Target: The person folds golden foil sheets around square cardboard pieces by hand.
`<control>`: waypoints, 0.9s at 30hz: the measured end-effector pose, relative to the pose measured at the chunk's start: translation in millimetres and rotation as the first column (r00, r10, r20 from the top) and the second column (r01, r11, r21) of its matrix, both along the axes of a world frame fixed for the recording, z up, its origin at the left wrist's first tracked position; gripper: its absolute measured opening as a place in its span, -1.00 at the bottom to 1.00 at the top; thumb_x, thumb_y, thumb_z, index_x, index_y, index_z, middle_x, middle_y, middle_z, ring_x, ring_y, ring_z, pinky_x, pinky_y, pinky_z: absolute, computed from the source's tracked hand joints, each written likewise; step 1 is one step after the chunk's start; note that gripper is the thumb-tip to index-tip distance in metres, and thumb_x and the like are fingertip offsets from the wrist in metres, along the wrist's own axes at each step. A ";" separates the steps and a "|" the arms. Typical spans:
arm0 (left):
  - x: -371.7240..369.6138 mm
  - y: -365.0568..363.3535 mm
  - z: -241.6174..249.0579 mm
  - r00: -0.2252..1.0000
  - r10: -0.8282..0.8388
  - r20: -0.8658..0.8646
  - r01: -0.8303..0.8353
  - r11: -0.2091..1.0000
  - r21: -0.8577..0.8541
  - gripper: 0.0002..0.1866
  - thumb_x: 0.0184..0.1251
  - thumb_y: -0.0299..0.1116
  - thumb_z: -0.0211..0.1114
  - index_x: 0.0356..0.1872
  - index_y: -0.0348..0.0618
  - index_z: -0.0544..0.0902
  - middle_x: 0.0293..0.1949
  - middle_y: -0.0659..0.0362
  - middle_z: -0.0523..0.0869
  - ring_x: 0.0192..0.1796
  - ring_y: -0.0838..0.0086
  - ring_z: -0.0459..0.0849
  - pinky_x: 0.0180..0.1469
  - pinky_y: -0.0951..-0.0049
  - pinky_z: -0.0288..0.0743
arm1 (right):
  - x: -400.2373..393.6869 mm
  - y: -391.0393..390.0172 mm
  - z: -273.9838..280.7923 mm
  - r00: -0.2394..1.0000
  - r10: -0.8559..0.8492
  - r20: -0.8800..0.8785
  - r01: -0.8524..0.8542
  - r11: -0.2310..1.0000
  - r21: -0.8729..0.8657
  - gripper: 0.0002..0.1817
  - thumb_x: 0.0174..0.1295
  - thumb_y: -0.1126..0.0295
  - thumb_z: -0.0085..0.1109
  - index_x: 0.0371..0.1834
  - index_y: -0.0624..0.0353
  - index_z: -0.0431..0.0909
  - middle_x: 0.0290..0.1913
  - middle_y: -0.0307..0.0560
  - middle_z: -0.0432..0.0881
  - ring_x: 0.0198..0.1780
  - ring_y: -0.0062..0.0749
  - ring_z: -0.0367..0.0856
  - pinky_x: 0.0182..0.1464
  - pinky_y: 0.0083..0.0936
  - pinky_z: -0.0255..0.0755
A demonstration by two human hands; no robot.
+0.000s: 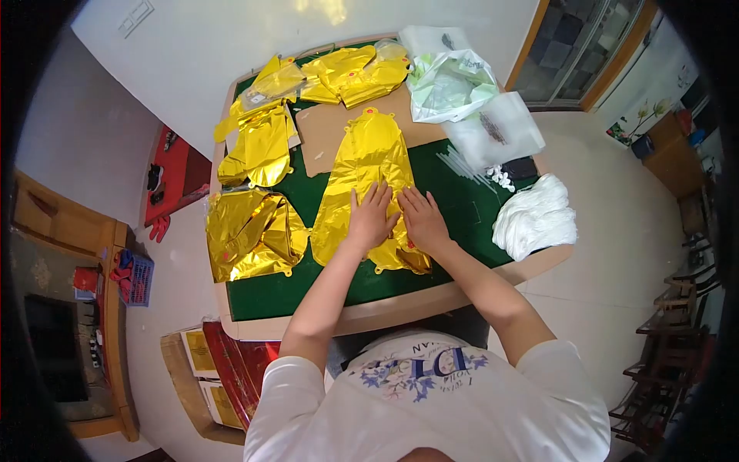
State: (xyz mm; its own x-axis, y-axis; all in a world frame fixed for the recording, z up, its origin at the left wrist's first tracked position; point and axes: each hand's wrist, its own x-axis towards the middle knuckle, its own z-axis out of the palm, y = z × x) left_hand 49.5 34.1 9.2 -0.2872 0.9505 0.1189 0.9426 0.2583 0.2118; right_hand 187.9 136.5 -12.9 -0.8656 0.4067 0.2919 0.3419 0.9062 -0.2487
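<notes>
A gold foil sheet (368,158) with small tabs along its edges lies on the green table top (308,299), its narrow end pointing away from me. My left hand (372,217) rests flat on the middle of the foil, fingers spread. Beside it on the right, my right hand (423,219) also lies flat, its fingers on the foil's right edge. Both hands touch the foil without gripping it. Another folded gold foil piece (254,235) sits to the left of this one, close to its edge.
More gold foil (258,146) lies at the left, and another foil pile (354,73) at the back. Brown cardboard (319,127), a plastic bag (454,88), clear sticks (466,168), small white pieces (500,179) and a white string bundle (535,218) are on the table.
</notes>
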 end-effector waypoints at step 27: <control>-36.4 42.4 7.9 0.988 0.046 -0.145 -0.033 0.995 0.092 -0.33 0.43 0.02 0.05 0.45 -0.08 0.22 0.50 0.14 0.17 0.57 0.22 -0.04 0.46 -0.24 -0.18 | -0.6 -1.6 3.1 0.998 -0.013 0.067 0.014 1.000 -0.011 -0.49 0.36 0.36 -0.14 0.39 0.20 0.29 0.45 -0.01 0.27 0.51 -0.25 0.11 0.52 -0.13 -0.10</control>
State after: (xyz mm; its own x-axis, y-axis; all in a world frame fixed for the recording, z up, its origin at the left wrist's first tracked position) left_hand 13.1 76.6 17.1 -0.2971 0.9225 0.2464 0.9547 0.2818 0.0958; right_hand 187.3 134.9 -9.8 -0.8774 0.4219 0.2283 0.3707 0.8984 -0.2353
